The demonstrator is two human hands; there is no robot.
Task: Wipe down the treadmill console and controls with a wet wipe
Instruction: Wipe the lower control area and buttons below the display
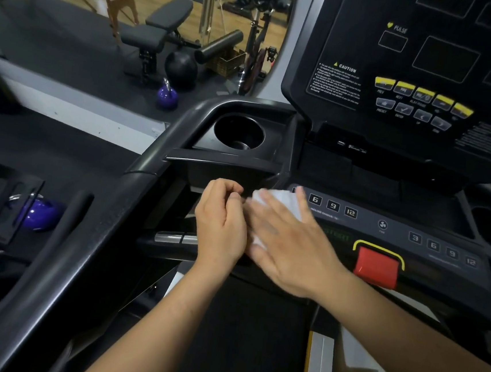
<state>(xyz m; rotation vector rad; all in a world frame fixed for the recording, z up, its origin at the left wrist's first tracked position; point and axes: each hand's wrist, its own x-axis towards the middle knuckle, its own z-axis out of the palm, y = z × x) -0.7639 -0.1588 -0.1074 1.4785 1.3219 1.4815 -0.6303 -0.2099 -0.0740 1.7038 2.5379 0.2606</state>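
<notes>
Wipe mostly hidden under flat right hand; curled left hand pinches its edge.

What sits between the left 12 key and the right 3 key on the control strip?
A fan button, alone on the dark control strip; the head view shows it.

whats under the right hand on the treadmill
A white wet wipe, pressed flat by the right hand on the left end of the control panel. Its edges show past the hand. Any keys beneath are covered; keys 6, 9, 12 show beside it.
</notes>
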